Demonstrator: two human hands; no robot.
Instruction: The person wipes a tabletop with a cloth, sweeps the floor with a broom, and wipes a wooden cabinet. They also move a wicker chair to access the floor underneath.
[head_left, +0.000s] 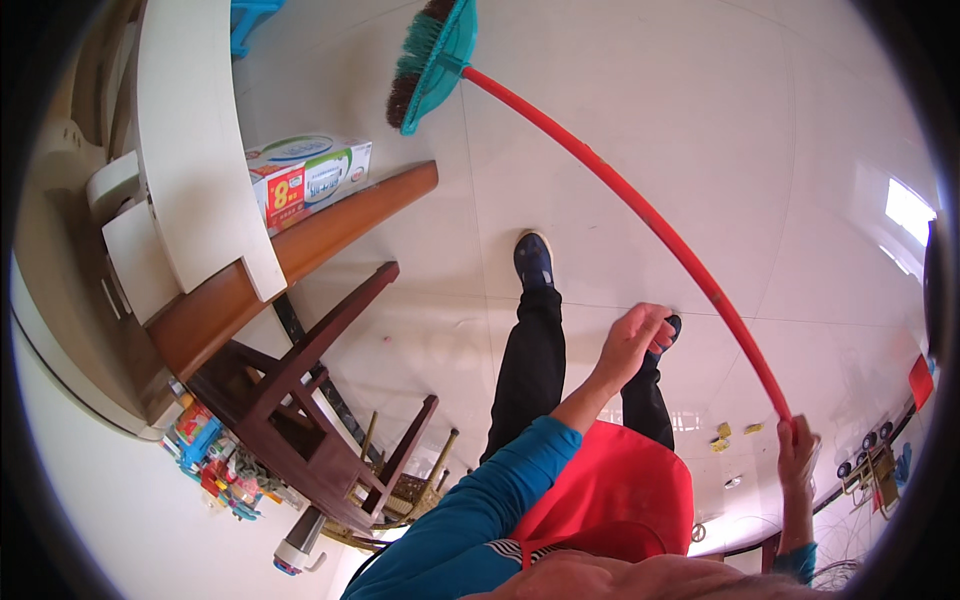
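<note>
My right hand (798, 442) is closed around the upper end of a broom's red handle (637, 202) at the lower right. The handle runs up and to the left to a teal broom head (442, 67) with dark and green bristles, tilted over the tiled floor. My left hand (639, 334) hangs before my body, its fingers partly curled, apart from the handle. Whether it holds anything small cannot be seen. A red apron (615, 487) covers my front.
At left stand a white cabinet or table (191, 135), a printed carton (307, 180) on a brown wooden ledge (360, 199), and an upturned-looking dark wooden stool (300, 405). Small yellow scraps (720, 439) lie on the floor at right, near a folded wheeled cart (870, 465).
</note>
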